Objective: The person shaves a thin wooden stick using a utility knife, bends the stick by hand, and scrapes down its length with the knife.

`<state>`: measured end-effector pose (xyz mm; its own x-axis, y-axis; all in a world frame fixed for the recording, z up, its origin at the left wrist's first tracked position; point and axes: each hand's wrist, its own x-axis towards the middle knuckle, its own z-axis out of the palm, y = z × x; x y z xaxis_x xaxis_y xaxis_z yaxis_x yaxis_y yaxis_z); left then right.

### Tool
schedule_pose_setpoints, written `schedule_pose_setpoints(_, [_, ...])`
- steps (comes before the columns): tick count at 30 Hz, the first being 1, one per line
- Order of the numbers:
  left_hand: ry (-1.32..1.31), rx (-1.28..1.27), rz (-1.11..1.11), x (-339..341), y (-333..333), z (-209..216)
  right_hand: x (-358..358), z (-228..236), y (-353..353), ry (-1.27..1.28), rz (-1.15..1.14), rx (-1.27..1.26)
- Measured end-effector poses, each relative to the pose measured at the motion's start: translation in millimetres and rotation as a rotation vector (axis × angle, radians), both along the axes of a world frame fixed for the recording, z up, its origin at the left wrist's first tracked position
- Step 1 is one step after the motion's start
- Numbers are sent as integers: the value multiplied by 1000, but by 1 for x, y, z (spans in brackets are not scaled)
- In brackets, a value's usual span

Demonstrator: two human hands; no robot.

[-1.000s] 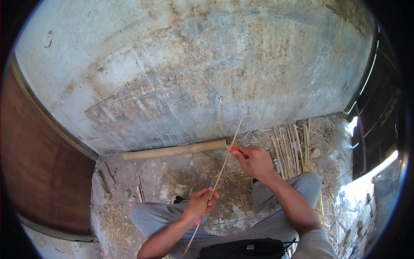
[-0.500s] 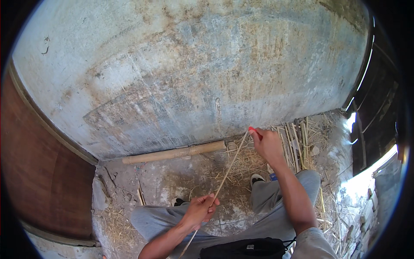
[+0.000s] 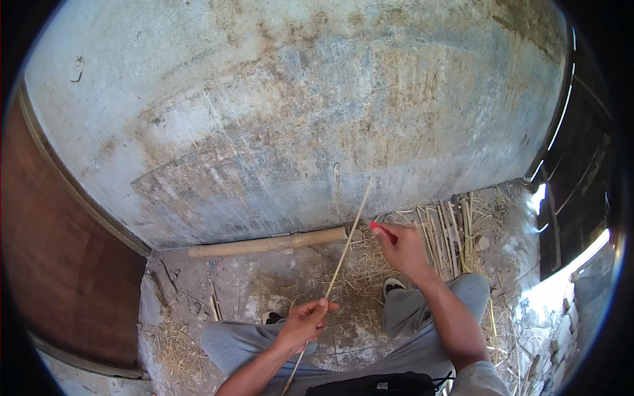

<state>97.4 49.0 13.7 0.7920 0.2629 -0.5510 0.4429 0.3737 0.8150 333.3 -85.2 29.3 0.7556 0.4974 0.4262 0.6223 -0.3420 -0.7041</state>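
Observation:
A long, thin pale strip, bamboo by its look, [image 3: 347,247] slants from near my lap up toward the wall. My left hand [image 3: 306,327] pinches it below its middle between thumb and fingers, and its lower end hangs down past my wrist. To the right, my right hand [image 3: 401,249] is closed around a small red tool [image 3: 375,226]; only its red tip shows past the thumb, so its exact kind is hidden. The red tool is apart from the strip, a little to its right.
A thick bamboo pole [image 3: 271,243] lies along the foot of the stained wall [image 3: 317,132]. Split bamboo strips [image 3: 449,231] stand bundled at the right, beside loose shavings [image 3: 356,270]. A brown wooden panel [image 3: 72,251] is at the left. A black pouch [image 3: 383,384] rests at my lap.
My right hand has come down and nearer from the strip's upper end, taking the red tool away from it. The strip's far tip now shows. My left hand keeps its pinch.

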Motion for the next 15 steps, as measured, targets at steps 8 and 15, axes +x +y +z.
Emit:
schedule_pose_setpoints(8, [-41,-33,39,3,7,-8,-11,11,1,81,37,22])
schedule_pose_setpoints(15, [-36,-45,73,6,10,-14,-20,-2,4,40,195,36])
